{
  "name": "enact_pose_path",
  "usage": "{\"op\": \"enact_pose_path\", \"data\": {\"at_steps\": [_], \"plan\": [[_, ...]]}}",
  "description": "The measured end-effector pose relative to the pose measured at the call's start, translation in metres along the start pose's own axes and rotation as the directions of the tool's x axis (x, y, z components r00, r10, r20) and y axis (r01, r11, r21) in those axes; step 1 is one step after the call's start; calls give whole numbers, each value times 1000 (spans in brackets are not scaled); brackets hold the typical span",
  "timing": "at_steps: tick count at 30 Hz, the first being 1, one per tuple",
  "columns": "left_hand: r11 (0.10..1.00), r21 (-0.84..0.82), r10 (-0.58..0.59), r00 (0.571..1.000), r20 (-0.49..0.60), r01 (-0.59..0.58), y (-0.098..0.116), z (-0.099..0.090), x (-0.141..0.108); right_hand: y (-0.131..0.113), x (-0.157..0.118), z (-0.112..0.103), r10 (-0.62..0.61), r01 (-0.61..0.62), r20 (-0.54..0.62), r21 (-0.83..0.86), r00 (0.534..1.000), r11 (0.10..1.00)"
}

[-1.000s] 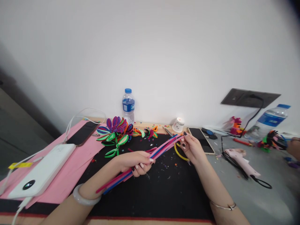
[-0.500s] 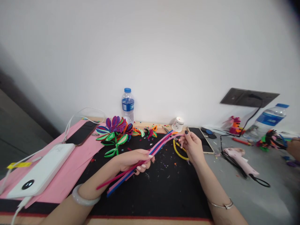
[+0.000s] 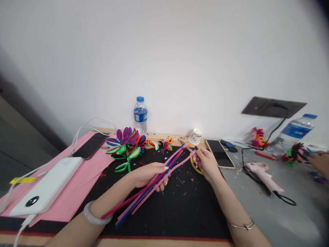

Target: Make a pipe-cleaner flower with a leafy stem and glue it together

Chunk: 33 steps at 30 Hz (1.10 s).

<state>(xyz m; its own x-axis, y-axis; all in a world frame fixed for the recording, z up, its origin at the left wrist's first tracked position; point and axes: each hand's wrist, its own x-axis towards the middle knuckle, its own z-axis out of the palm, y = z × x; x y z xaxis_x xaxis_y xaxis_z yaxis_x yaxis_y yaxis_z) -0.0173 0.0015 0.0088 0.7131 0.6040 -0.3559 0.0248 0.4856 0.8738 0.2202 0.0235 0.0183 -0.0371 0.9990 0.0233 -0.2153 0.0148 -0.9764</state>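
Note:
A bundle of pipe cleaners [image 3: 136,200] in pink, magenta and blue lies across the palm of my left hand [image 3: 151,175], whose fingers close round it above the black mat [image 3: 180,212]. My right hand [image 3: 205,163] pinches the far end of one light pink pipe cleaner [image 3: 180,164], pulled a little apart from the others. Behind my right fingers lies a yellow-handled tool [image 3: 196,168], mostly hidden. To the left, a flower of looped pipe cleaners [image 3: 125,137], purple with green leaves, rests at the back of the mat.
A water bottle [image 3: 140,116] and a paper cup [image 3: 195,136] stand against the wall. A phone [image 3: 220,153] and a pink glue gun [image 3: 264,176] lie to the right. On the left, pink sheets [image 3: 87,187] carry a power bank [image 3: 48,185]. Another person's hand [image 3: 320,161] shows at the right edge.
My right hand has moved slightly left and down with the light pink pipe cleaner, which now stands apart from the bundle. The bundle has slid a little toward me.

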Motion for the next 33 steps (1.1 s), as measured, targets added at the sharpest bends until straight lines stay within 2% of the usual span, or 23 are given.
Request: {"op": "enact_pose_path", "data": {"at_steps": [8, 19, 26, 33], "plan": [[1000, 14, -12, 1000, 19, 12, -3, 10, 5, 9, -3, 10, -4, 24, 84, -239, 996, 971], [989, 132, 76, 994, -75, -66, -6, 21, 6, 13, -4, 15, 20, 7, 80, -325, 997, 946], [958, 256, 167, 977, -132, -129, -8, 24, 7, 15, -4, 14, 23, 1, 78, -292, 997, 956], [962, 231, 182, 972, -149, -145, -6, 24, 8, 8, -7, 19, 47, -14, 98, -315, 994, 949]]}}
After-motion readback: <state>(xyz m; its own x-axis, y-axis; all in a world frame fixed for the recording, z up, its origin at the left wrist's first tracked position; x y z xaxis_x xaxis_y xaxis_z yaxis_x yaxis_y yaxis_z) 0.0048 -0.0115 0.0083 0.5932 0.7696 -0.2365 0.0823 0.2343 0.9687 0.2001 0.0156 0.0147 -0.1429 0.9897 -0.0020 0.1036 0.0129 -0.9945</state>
